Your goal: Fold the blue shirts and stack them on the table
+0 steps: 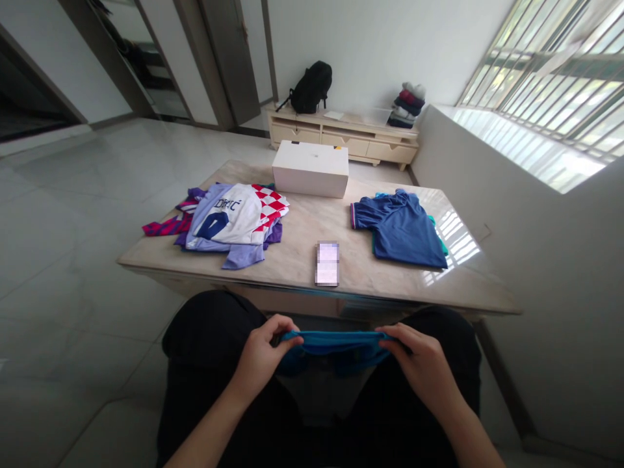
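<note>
Both grips are pinched shut on one thing: the left hand (266,354) and the right hand (420,365) each clamp an end of a teal-blue soft fabric garment (336,348), thumbs on top, fingers curled under. It hangs stretched between them over the person's lap, just short of the near edge of the pale marble-topped bench (302,244), with its middle sagging a little below the taut top edge.

Judging from how the cloth is held, the step in hand looks like straightening the garment by one edge before it is laid flat or folded. A next move would call for keeping both pinches even so that the edge stays level, and for lifting it clear of the knees and over the bench rim.

On the bench, a heap of loose jerseys, white, lilac and red-checked, (229,221) lies to the left. A folded dark blue shirt on a green one (402,227) lies to the right, well apart from the heap. Between them, nearer the front, lies a small blurred flat object (326,263), and a white rectangular cardboard box (311,169) stands at the far edge.
</note>
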